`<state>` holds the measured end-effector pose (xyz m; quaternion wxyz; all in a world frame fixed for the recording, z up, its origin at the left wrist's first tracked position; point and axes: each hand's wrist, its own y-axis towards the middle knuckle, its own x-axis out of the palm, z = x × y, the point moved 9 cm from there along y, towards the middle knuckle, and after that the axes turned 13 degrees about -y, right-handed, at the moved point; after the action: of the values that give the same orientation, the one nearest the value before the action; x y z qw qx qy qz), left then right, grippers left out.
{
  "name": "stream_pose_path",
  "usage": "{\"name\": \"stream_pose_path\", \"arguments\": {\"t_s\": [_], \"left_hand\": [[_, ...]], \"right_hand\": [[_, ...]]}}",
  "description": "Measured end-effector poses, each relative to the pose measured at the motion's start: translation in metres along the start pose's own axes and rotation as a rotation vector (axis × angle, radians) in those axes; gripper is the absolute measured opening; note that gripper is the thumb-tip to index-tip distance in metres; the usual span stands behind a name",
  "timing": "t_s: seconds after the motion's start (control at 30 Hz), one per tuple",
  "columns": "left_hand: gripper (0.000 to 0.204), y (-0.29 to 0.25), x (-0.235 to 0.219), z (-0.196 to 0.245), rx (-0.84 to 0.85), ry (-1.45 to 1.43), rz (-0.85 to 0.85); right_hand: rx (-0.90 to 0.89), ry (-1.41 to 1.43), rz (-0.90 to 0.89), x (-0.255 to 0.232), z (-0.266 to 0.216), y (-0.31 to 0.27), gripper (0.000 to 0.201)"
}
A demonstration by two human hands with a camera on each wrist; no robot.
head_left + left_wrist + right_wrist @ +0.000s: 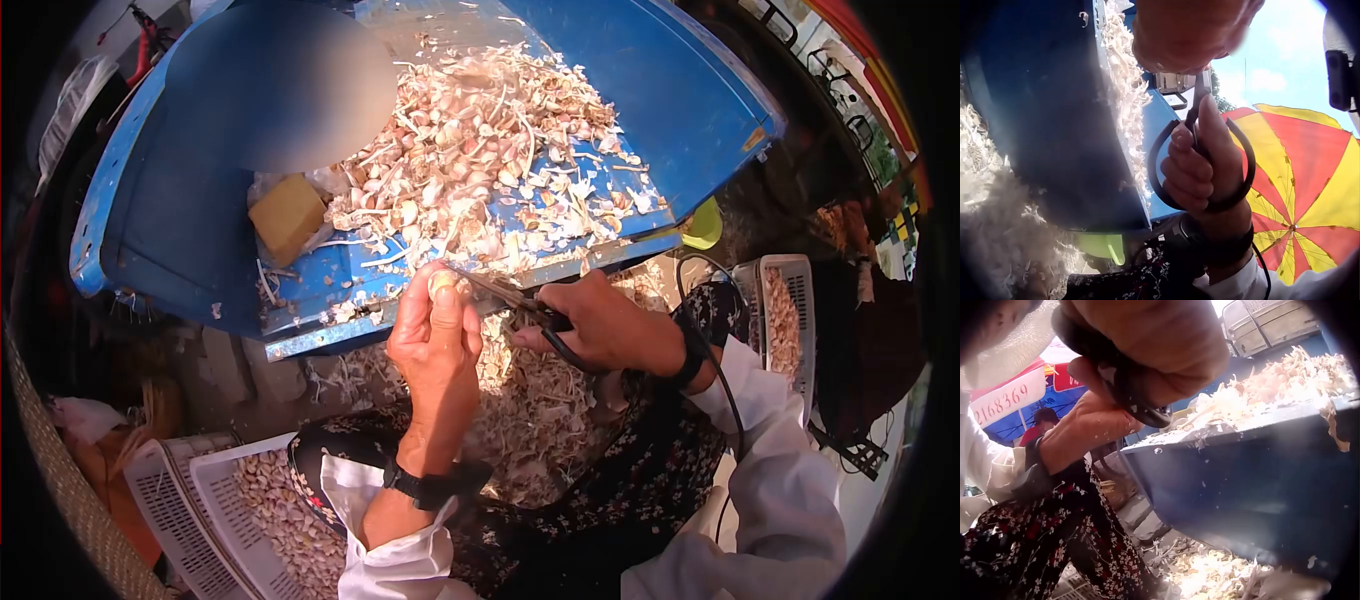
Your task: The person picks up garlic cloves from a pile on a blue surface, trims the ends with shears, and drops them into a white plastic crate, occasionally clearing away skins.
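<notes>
My left hand pinches a pale garlic clove between thumb and fingertips, close over the front edge of the blue cart bed. My right hand grips black-handled scissors, whose blades point left and reach the garlic. In the left wrist view, the big looped scissor handles stand out around the right hand's fingers. The right wrist view catches a black handle too, but the blades are hidden there. Beyond both hands, a heap of garlic with stems and loose skins lies on the cart bed.
A yellow block sits at the heap's left. White baskets of cloves flank the person's knees. Garlic skins litter the ground between the legs. A lime-green container is by the cart's right corner. A red-and-yellow umbrella spreads overhead.
</notes>
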<state>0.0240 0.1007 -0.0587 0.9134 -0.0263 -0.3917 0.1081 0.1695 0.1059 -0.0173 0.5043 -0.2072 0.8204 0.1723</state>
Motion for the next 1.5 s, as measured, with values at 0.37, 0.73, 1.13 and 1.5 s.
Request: {"name": "stream_pose_path", "arguments": {"t_s": [0.37,0.73,1.13,1.5], "left_hand": [[0.016,0.011,-0.017,-0.017,-0.285,-0.613,0.054],[0.026,0.015,-0.023,-0.024,-0.309,-0.577,0.076],[0.017,0.014,-0.019,-0.039,-0.304,-0.068,0.058],[0.017,0.018,-0.01,-0.056,-0.329,0.108,-0.01]], "right_hand": [[0.239,0.055,0.109,-0.02,0.036,0.066,0.028],[0.331,-0.374,0.225,-0.052,0.094,0.073,0.019],[0.254,-0.139,0.083,0.006,0.073,0.099,0.022],[0.227,-0.035,0.19,-0.01,0.071,0.083,0.019]]}}
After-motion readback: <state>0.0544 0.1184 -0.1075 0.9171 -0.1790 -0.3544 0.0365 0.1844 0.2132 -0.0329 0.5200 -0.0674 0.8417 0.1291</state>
